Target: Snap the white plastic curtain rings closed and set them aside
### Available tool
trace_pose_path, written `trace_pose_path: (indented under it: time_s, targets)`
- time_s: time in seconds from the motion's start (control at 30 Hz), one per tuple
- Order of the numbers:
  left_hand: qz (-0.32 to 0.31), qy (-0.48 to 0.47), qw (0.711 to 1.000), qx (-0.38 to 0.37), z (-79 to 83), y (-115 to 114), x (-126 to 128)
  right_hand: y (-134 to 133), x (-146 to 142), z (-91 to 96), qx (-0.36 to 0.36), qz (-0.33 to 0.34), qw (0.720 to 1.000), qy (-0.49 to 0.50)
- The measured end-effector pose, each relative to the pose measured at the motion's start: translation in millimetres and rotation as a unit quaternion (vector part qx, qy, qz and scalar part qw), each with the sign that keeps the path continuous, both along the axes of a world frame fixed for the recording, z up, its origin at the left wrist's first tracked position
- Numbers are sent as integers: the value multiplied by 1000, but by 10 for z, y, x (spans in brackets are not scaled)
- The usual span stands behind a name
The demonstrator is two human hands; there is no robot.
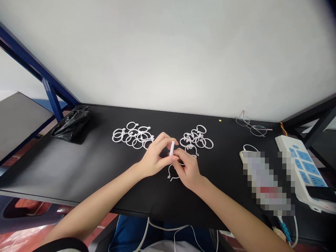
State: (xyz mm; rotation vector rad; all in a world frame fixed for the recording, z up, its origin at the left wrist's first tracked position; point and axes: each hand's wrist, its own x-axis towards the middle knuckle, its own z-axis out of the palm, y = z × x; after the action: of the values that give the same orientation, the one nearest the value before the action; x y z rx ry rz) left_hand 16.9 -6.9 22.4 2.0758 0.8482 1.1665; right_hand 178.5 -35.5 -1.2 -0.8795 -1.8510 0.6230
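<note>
My left hand [155, 156] and my right hand [189, 170] meet above the black table. Between their fingertips is a white plastic ring [172, 148], seen edge-on, and both hands are closed on it. The fingers cover part of it. Below my right hand lies an open white ring [170, 172], partly hidden, with a gap between its ends. To the left is a pile of white rings with small round knobs [133, 136]. A second pile of white rings [199, 138], some with open ends, lies beyond my right hand.
On the black table [105, 168], a black plastic bag [72, 124] sits at the far left. Eyeglasses [250, 126] lie at the back right. A blurred-out phone [265, 182] with a cable and a white power strip [301, 168] are at the right. A wall stands behind.
</note>
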Motion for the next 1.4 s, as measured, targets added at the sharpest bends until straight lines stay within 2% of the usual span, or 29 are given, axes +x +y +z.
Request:
trace_pose_path:
  time_s: [0.3, 0.5, 0.9, 1.0, 1.07, 1.17, 1.27, 1.4]
  targets:
    - [-14, 0, 999, -43, 6, 6, -5, -18, -19, 5, -11, -14, 1000, 10]
    - [-18, 1, 999, -52, 27, 21, -9, -6, -13, 18, -48, -4, 998, 29]
    - [-7, 21, 998, -50, 29, 34, -19, 54, 35, 11, -11, -15, 1000, -5]
    - [18, 40, 998, -39, 37, 44, -35, 79, 99, 37, -39, 25, 997, -70]
    - [46, 60, 997, -21, 40, 69, -58, 96, 142, 67, -64, 62, 986, -143]
    - [103, 110, 988, 20, 33, 138, -112, 111, 179, 111, -81, 83, 965, -235]
    - [169, 205, 962, 58, 7, 221, -175, 113, 185, 126, -86, 87, 954, -276]
    - [227, 293, 926, 71, -61, 297, -226, 100, 172, 113, -66, 92, 953, -280]
